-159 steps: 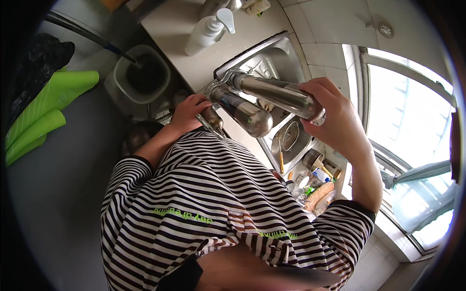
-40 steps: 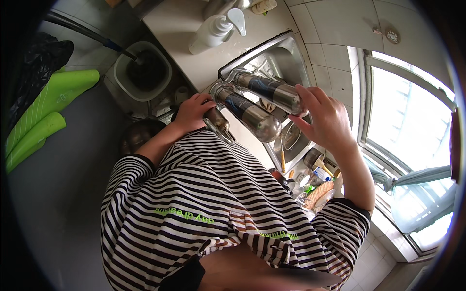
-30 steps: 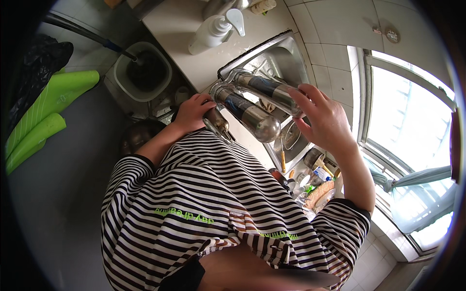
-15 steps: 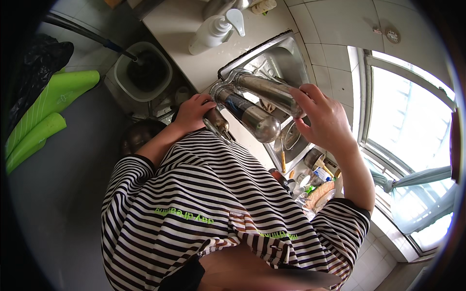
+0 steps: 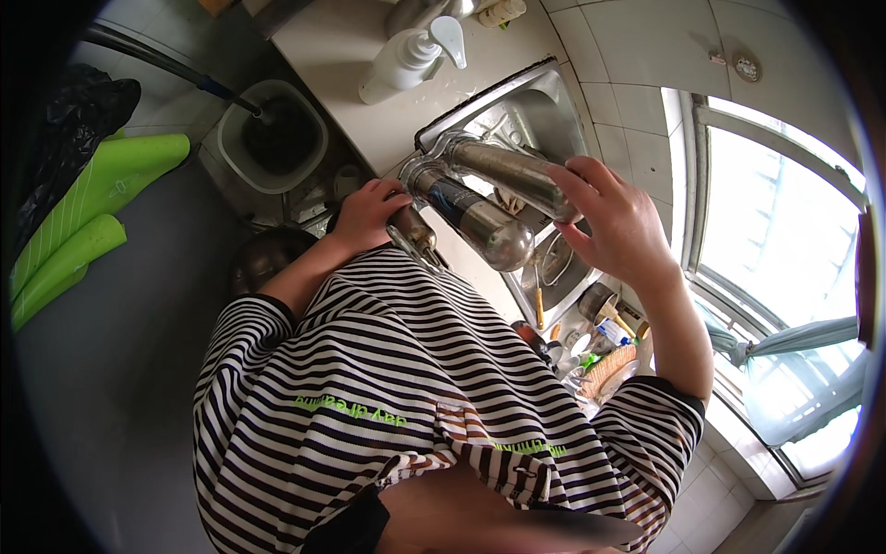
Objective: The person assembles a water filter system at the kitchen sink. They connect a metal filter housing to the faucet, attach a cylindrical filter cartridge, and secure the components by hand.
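A shiny metal water-filter unit with two long cylinders stands over the counter edge by the sink. My right hand (image 5: 618,222) closes its thumb and fingers round the rounded end of the farther cylinder (image 5: 503,169). Beside it, the nearer cylinder (image 5: 480,224) bears a dark label and is untouched by that hand. My left hand (image 5: 371,214) curls at the top of a short metal cylinder (image 5: 413,229) near my shirt; its fingertips are partly hidden. Clear, glossy fittings join the two long cylinders at their left ends.
A steel sink (image 5: 572,120) lies behind the cylinders, with a wire strainer (image 5: 556,258) in it. On the counter stands a white pump bottle (image 5: 406,65). Kitchen odds and ends and a sponge (image 5: 611,369) crowd the right. A grey bin (image 5: 314,166) is at left.
My right hand has shifted very slightly left and up at the end of the farther cylinder. My left hand and the cylinders look the same.
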Tool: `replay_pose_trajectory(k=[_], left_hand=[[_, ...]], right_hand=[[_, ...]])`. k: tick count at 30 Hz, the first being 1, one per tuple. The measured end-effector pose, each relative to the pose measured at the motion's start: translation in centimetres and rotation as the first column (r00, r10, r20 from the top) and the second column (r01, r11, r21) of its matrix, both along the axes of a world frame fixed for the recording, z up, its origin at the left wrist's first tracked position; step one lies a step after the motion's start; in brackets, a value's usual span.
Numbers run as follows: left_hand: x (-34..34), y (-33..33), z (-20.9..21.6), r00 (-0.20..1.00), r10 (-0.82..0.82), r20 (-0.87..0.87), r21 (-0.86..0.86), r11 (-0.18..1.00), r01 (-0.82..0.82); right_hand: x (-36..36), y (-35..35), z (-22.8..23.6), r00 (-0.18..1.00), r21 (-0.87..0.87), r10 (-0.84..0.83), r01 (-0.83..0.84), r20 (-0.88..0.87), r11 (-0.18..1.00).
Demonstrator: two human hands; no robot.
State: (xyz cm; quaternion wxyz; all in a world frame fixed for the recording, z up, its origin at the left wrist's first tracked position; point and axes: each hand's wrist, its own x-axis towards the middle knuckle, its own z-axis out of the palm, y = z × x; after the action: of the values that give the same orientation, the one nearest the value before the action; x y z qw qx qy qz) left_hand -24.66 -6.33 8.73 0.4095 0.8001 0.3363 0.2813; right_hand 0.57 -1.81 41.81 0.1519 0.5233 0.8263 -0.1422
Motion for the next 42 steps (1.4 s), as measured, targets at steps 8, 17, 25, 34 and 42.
replay_pose_trajectory(k=[8,17,25,34,42], left_hand=[[3.3,-0.8,-0.1,0.999,0.035,-0.028,0.034,0.999,-0.034],[7.5,0.9,1.0,0.995,0.061,-0.076,0.024,0.998,-0.059],[8.1,1.4,1.3,0.994,0.024,-0.105,0.007,1.000,-0.023],[7.9,1.6,1.4,0.994,0.018,-0.104,0.022,1.000,-0.016],[8.0,1.6,1.7,0.994,0.036,-0.102,0.033,0.999,-0.033]], right_hand=[[2.2,1.6,-0.3,0.996,0.070,-0.002,0.008,-0.088,0.998],[7.7,2.8,-1.2,0.948,0.004,-0.296,0.298,-0.120,0.954],[9.9,2.9,-2.3,0.943,-0.006,-0.290,0.293,-0.163,0.956],[10.1,3.9,-1.7,0.938,-0.039,-0.342,0.340,-0.065,0.940],[10.0,3.9,-1.6,0.929,0.004,-0.346,0.349,-0.134,0.937]])
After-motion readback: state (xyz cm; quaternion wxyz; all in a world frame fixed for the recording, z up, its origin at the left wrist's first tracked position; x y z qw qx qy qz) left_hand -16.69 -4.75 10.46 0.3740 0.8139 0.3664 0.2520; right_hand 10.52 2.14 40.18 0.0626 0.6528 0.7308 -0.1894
